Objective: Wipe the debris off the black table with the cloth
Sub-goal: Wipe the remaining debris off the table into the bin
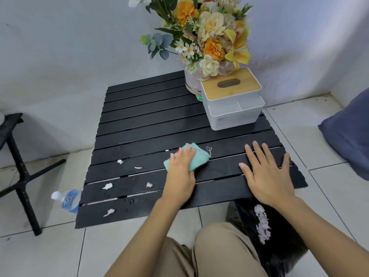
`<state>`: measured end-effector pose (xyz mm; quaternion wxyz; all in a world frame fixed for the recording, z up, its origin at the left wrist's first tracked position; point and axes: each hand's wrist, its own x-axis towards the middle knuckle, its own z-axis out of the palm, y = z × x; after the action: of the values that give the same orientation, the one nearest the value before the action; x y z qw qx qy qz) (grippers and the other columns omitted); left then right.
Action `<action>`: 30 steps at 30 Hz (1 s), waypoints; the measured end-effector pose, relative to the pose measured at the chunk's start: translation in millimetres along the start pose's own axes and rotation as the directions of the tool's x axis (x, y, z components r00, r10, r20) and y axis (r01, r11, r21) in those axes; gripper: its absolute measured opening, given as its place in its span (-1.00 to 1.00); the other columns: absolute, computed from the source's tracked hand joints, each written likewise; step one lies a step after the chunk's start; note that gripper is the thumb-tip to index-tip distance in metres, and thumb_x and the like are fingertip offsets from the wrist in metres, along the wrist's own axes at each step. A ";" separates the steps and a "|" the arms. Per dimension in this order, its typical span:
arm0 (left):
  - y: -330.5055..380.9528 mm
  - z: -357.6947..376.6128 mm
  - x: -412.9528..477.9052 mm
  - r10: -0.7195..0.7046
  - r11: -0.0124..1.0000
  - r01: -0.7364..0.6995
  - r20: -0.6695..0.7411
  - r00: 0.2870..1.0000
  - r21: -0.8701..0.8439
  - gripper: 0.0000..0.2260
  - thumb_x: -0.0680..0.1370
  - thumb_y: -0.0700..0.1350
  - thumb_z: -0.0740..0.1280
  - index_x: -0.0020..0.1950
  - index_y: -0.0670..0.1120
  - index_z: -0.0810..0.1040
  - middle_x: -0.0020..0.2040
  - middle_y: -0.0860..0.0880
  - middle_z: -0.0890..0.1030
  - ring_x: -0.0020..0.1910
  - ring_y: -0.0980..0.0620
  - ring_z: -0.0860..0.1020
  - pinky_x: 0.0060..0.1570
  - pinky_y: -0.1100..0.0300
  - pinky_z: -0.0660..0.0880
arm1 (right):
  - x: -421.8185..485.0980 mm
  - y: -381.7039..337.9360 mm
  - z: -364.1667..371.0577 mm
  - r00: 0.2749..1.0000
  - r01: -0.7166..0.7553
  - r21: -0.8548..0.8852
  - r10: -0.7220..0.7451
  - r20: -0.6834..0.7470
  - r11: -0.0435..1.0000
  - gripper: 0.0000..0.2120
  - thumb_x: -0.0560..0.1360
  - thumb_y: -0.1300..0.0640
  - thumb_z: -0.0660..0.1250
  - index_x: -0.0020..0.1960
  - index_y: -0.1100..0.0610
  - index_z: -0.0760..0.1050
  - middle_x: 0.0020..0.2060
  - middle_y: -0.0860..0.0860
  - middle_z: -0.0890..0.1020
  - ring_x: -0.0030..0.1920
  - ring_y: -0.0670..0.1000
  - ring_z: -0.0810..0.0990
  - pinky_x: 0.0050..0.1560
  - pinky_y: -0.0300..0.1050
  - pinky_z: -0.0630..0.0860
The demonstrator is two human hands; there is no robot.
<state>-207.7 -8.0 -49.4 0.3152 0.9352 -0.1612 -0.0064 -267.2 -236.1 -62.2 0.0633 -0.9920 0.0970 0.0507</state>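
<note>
Bottle: a water bottle (67,199) lies on the floor tiles at 9 o'clock of the table's near corner, off the work.
Table: the black table (151,108) has slats running 9 to 3, with gaps that could catch small bits.
Scraps: pale scraps of debris (107,186) dot the near-left slats among water drops, from 7 to 9 o'clock of the cloth. You look to be mid-wipe, with the left part not yet cleared.
Cloth: the teal cloth (196,156) sits folded on the near-middle slats. Its long axis runs roughly 9 to 3 along the slats, and one corner points to 3 o'clock.
Left hand: your left hand (182,170) presses flat on the cloth, fingers laid close together over it and the thumb out at its 9 o'clock edge.
Thread: a small white loop (208,150) lies just beside the cloth at 3 o'clock.
Right hand: your right hand (267,174) rests flat on the slats at 3 o'clock, fingers spread, holding nothing.
Bag: a dark bag (245,220) below the near edge at 5 o'clock already holds pale bits.
Next move: likely gather the left scraps along the slats and draw them off towards the bag, keeping the pressure even.
</note>
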 end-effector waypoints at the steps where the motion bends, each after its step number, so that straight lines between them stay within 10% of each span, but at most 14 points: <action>1: 7.5 0.9 -13.1 0.027 0.999 -0.025 0.035 0.999 -0.038 -0.53 0.47 -0.35 0.16 0.37 -0.12 0.43 0.38 -0.04 0.42 0.40 0.10 0.24 0.42 0.24 -0.09 | -0.1 0.5 0.0 1.000 0.005 -0.005 -0.005 0.002 1.000 -0.35 0.55 -0.25 -0.37 0.58 -0.04 -0.16 0.58 -0.04 -0.07 0.57 0.01 -0.15 0.45 0.38 -0.16; 5: 27.7 -22.8 -33.1 -0.143 0.868 0.230 0.224 0.964 -0.439 -0.75 0.58 -0.17 0.29 0.23 0.03 0.57 0.07 0.15 0.60 0.02 0.27 0.51 0.12 0.28 0.40 | 2.5 4.9 -8.1 0.997 0.034 0.071 -0.039 0.072 0.997 -0.39 0.59 -0.25 -0.21 0.58 -0.03 -0.11 0.58 -0.04 -0.08 0.56 0.00 -0.19 0.45 0.38 -0.23; 8: 28.1 -50.3 -31.8 -0.436 0.646 0.335 0.028 0.899 -0.686 -0.85 0.60 -0.11 0.28 0.09 -0.03 0.62 -0.17 0.06 0.63 -0.22 0.11 0.50 -0.17 0.22 0.41 | -5.1 20.4 -16.2 0.996 -0.060 0.216 0.074 -0.054 0.974 -0.48 0.61 -0.21 -0.01 0.52 -0.06 0.16 0.56 -0.04 0.11 0.56 0.00 -0.11 0.34 0.45 -0.36; 12: 34.9 -24.3 -41.1 -0.490 0.842 0.419 -0.158 0.857 -0.340 -0.80 0.59 -0.15 0.24 0.18 0.01 0.56 -0.09 0.03 0.58 -0.12 0.00 0.50 -0.01 0.12 0.42 | -18.9 62.1 -13.2 0.909 -0.393 0.459 0.412 0.064 0.796 -0.37 0.49 -0.33 0.19 0.44 -0.01 0.29 0.45 -0.02 0.32 0.51 0.09 0.13 0.35 0.53 -0.14; 15: 46.8 23.4 -48.8 -0.344 0.933 0.358 -0.209 0.915 0.031 -0.68 0.45 -0.36 0.23 0.18 -0.15 0.47 0.11 -0.09 0.49 0.10 -0.14 0.42 0.23 0.10 0.21 | -24.0 69.1 -16.2 0.872 -0.453 0.838 0.345 0.346 0.303 -0.34 0.42 -0.30 0.34 0.37 0.06 0.36 0.26 -0.01 0.53 0.14 0.01 0.53 0.11 0.00 0.46; 17: 62.7 40.0 -47.0 -0.364 0.925 0.378 -0.223 0.904 0.025 -0.66 0.42 -0.38 0.21 0.17 -0.17 0.46 0.15 -0.09 0.48 0.14 -0.15 0.40 0.24 0.12 0.18 | -24.6 65.5 -20.4 0.886 -0.414 0.903 0.281 0.370 0.116 -0.60 0.52 -0.07 0.35 0.27 0.10 0.44 0.06 -0.06 0.60 -0.04 -0.10 0.56 -0.16 -0.19 0.45; 21: 105.9 53.2 -46.9 -0.293 0.950 0.289 -0.017 0.956 -0.121 -0.66 0.55 -0.29 0.22 0.33 -0.13 0.45 0.26 -0.08 0.49 0.27 -0.09 0.39 0.30 0.23 0.16 | -19.4 66.0 -19.1 0.887 -0.404 0.914 0.253 0.385 0.027 -0.72 0.53 0.00 0.36 0.19 0.08 0.51 0.05 -0.04 0.63 0.07 0.04 0.59 0.13 0.07 0.50; 24: 130.3 35.6 -39.5 -0.324 0.801 0.362 0.164 0.932 -0.476 -0.81 0.60 -0.13 0.23 0.15 0.01 0.58 -0.21 0.09 0.58 -0.25 0.02 0.44 -0.22 0.24 0.37 | -17.1 69.2 -15.9 0.879 -0.421 0.907 0.248 0.409 -0.002 -0.76 0.53 -0.01 0.36 0.15 0.05 0.53 0.06 -0.03 0.64 0.10 0.07 0.59 0.24 0.19 0.45; 30: 102.5 21.3 -35.7 -0.452 0.877 0.400 -0.177 0.874 -0.265 -0.75 0.61 -0.11 0.18 0.25 0.06 0.48 -0.03 -0.02 0.58 -0.06 -0.07 0.51 -0.05 0.09 0.46 | -13.8 69.4 -14.7 0.888 -0.384 0.922 0.255 0.382 -0.045 -0.83 0.57 0.06 0.30 0.12 0.09 0.54 -0.02 -0.02 0.65 -0.05 -0.03 0.60 -0.23 -0.15 0.45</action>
<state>-274.4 -86.4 -9.1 0.4241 0.9010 0.0897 0.0160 -293.2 -303.0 -54.2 0.7159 -0.6155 0.3284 0.0300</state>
